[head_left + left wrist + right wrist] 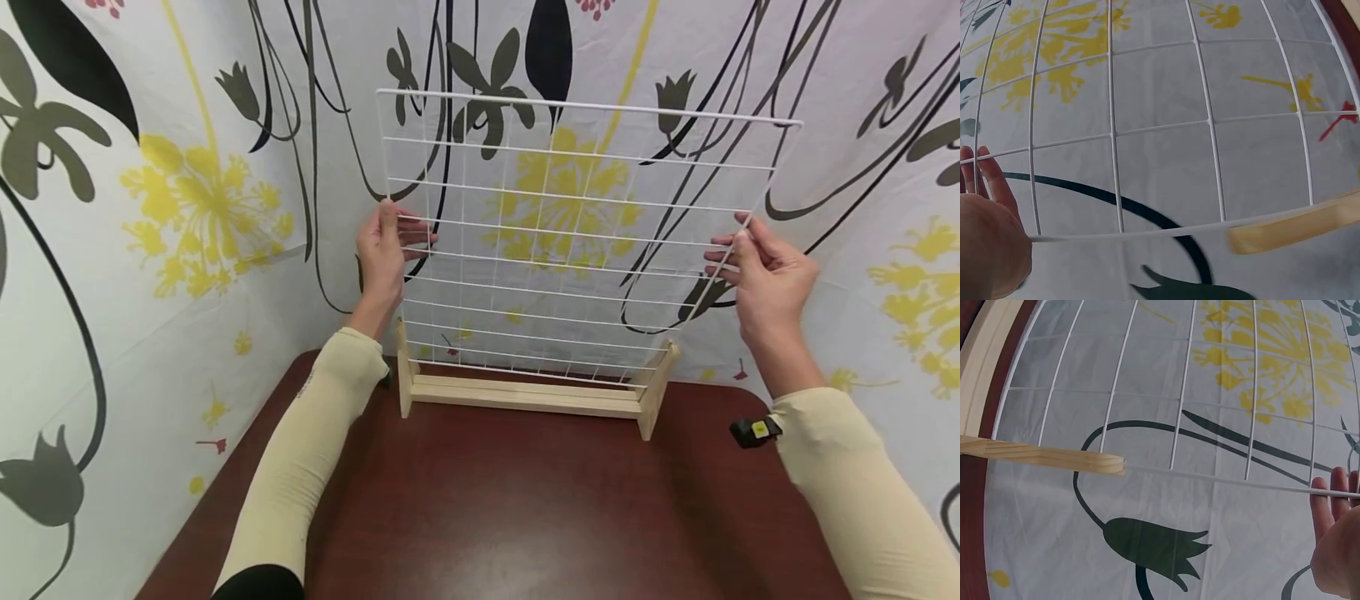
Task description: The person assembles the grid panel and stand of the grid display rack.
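A white wire grid panel [525, 204] stands upright, its lower end between the side pieces of a pale wooden stand [525, 395]. My left hand [386, 254] grips the panel's left edge wire, thumb in front and fingers behind the grid. On the opposite edge, my right hand [772, 271] pinches the wire between thumb and fingers. In the left wrist view the fingers [999, 181] pass behind the wires near a wooden side piece [1297, 224]. The right wrist view shows the panel's edge running along another side piece [1047, 453] toward the right fingers [1321, 509].
The stand rests on a dark red-brown table [525, 492] near its back edge. Behind it hangs a white cloth [330, 167] printed with flowers and leaves, which also covers both sides. A black band with a yellow mark [756, 431] is at the right wrist.
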